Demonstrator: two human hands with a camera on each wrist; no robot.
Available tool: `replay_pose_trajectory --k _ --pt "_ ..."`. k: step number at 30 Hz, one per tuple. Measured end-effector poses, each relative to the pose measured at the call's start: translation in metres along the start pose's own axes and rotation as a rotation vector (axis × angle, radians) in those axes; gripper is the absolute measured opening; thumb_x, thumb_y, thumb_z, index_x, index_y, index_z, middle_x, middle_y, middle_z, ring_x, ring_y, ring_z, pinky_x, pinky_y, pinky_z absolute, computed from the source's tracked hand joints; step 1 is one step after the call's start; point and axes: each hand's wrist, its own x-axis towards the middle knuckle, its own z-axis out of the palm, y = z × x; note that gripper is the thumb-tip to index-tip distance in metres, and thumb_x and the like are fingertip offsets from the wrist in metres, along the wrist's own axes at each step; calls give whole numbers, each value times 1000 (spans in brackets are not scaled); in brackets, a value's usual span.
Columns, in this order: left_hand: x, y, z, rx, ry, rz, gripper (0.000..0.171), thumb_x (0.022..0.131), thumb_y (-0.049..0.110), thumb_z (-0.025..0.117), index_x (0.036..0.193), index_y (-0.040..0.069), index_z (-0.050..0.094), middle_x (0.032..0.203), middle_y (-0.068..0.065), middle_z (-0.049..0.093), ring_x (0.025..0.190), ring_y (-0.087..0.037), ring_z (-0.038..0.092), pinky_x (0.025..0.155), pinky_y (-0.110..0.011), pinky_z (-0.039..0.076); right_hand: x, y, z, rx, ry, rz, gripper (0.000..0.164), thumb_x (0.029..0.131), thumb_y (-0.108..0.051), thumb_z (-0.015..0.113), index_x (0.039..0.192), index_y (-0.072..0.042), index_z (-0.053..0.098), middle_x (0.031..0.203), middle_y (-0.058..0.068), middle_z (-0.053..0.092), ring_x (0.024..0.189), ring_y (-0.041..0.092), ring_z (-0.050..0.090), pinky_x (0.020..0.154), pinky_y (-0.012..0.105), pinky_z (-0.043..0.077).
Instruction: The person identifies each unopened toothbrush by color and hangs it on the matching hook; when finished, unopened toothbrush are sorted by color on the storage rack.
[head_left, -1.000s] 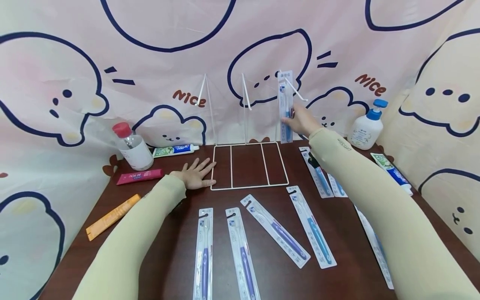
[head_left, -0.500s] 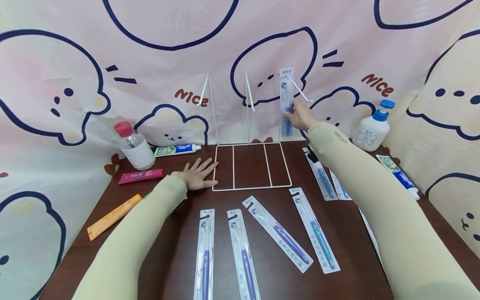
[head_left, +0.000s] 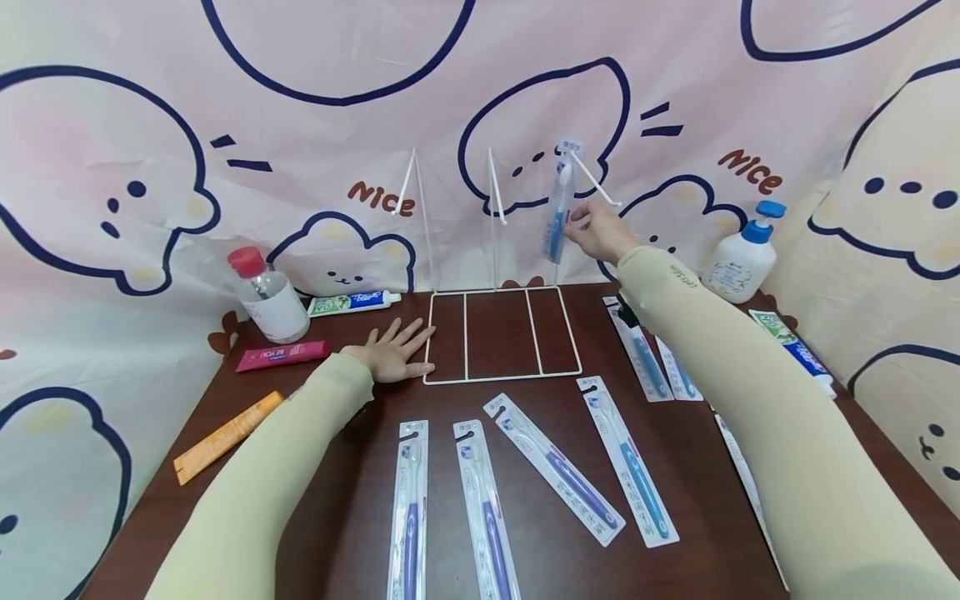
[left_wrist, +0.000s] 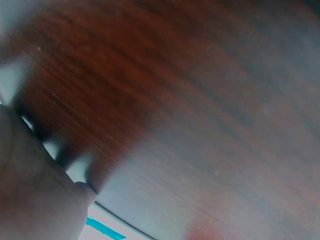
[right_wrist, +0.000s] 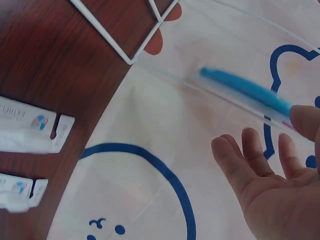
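Observation:
A packaged blue toothbrush (head_left: pixel 558 208) hangs from the right hook (head_left: pixel 596 179) of a white wire rack (head_left: pixel 502 378), its lower end tilted left. It is blurred in the right wrist view. Beside its lower part is my right hand (head_left: pixel 600 232), fingers spread and loosely bent in the right wrist view, the thumb overlapping the package's edge there. My left hand (head_left: pixel 390 354) lies flat on the table with its fingers spread, the fingertips and thumb at the rack base's left side. The left wrist view shows mostly blurred tabletop beside that hand.
Several packaged toothbrushes lie in front, among them a purple one (head_left: pixel 555 467) and a blue one (head_left: pixel 630 462). Tubes (head_left: pixel 228 435) and a red-capped bottle (head_left: pixel 270 300) are on the left. A pump bottle (head_left: pixel 738 262) and a toothpaste tube (head_left: pixel 791 350) are on the right.
Earlier my right hand held the toothbrush upright at the right hook. Now its fingers have come off the front of the package, and the lower end has swung left. The left hand stays put.

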Motion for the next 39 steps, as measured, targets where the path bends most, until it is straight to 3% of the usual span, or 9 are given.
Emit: replay_pose_trajectory --k 4,10,16,20,27,34,39 --pt "0 1 2 -6 11 15 86 78 79 27 147 36 -3 153 3 -9 137 -33 -11 100 -64 -2 -9 7 -11 -31 -25 18 42 94 -30 51 128 -6 41 121 18 49 107 33 49 89 47 40" --pt "-3 1 4 5 23 36 84 81 76 27 148 33 -1 154 1 -7 137 -34 -8 100 -63 0 -30 31 -32 -104 -110 29 40 94 -28 51 122 -1 44 110 20 52 95 33 52 80 44 44" --pt "-3 -2 3 3 20 39 83 82 75 26 148 32 -2 154 1 -7 137 -35 -9 100 -64 -1 -58 74 -40 -356 -216 154 35 94 -24 50 115 3 56 106 22 58 88 33 58 67 38 50" --pt "-5 -1 0 -1 16 32 84 82 75 28 148 32 -2 154 0 -7 137 -36 -8 99 -66 -1 -70 104 -31 -405 -248 273 36 92 -26 54 104 6 62 99 22 62 80 31 62 59 33 50" --pt "-5 0 -2 -3 11 32 85 81 76 28 148 32 -3 153 0 -9 137 -35 -10 99 -66 -1 -80 138 -12 -446 -186 354 44 86 -34 62 95 9 60 79 16 61 65 26 59 52 32 46" --pt "-3 1 -4 -4 22 42 84 82 75 28 148 32 -2 154 0 -8 137 -35 -8 99 -65 -1 -83 149 -6 -508 -170 339 51 80 -34 69 101 11 58 84 18 60 70 27 57 60 36 45" --pt "-5 2 -4 -15 30 47 84 83 74 29 148 31 0 154 -2 -6 137 -37 -8 99 -65 0 -85 148 -5 -503 -150 392 52 79 -32 71 104 11 55 87 20 59 73 29 57 62 39 46"
